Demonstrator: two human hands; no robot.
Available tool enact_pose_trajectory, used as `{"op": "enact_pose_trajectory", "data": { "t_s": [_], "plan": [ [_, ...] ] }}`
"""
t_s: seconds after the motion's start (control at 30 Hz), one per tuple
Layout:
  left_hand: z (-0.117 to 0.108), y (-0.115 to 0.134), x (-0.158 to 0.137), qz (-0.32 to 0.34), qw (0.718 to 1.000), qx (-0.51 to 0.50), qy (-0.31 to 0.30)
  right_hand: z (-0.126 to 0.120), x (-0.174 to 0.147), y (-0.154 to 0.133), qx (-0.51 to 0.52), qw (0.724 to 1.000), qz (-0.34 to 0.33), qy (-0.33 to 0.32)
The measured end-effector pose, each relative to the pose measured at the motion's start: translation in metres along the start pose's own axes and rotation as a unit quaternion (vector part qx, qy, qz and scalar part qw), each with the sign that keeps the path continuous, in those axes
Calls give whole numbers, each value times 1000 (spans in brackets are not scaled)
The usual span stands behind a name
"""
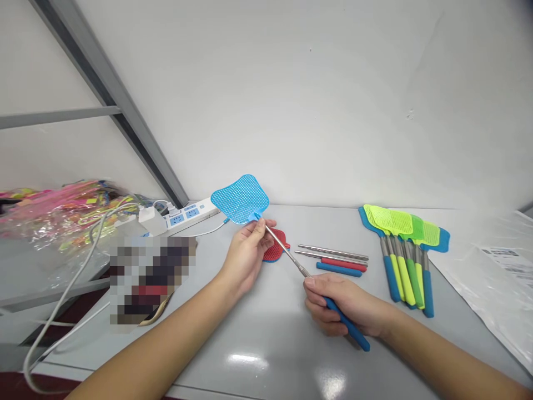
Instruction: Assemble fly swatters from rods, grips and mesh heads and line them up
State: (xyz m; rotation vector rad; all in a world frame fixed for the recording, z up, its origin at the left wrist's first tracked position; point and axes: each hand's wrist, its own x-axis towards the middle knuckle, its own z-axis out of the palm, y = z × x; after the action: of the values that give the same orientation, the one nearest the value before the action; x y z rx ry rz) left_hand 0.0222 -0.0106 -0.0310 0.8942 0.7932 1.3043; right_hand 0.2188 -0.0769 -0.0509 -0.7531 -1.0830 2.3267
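Left grip (pixel 245 253) pinches a blue fly swatter (pixel 287 251) where its mesh head (pixel 241 199) meets the steel rod (pixel 281 244); the right grip (pixel 333 303) wraps the top of its blue handle (pixel 353 331), the swatter slanting over the counter (pixel 233 344). Should the left pinch loosen, the head might twist or slip off; uneven force could bend the rod, and a low swing could scatter the loose rods (pixel 333 251).
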Motion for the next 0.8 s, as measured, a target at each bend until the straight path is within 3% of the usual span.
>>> {"op": "enact_pose_trajectory", "data": {
  "t_s": [0.2,0.33,0.4,0.47,0.63,0.8],
  "plan": [
    [6,0,-11,-37,991,84,-99,1,2,8,-32,999,-25,23],
    [11,-9,-24,-108,951,178,-229,1,1,10,-8,999,-33,34],
    [12,-15,-27,-140,941,167,-257,1,0,9,-2,999,-22,34],
    [11,-19,-25,-135,956,132,-224,2,0,6,-6,999,-22,40],
    [0,-8,-6,-52,993,79,-71,4,1,-6,-31,998,-30,49],
    [-1,5,-3,14,996,78,-43,9,0,-11,-45,998,-27,29]
  ]
}}
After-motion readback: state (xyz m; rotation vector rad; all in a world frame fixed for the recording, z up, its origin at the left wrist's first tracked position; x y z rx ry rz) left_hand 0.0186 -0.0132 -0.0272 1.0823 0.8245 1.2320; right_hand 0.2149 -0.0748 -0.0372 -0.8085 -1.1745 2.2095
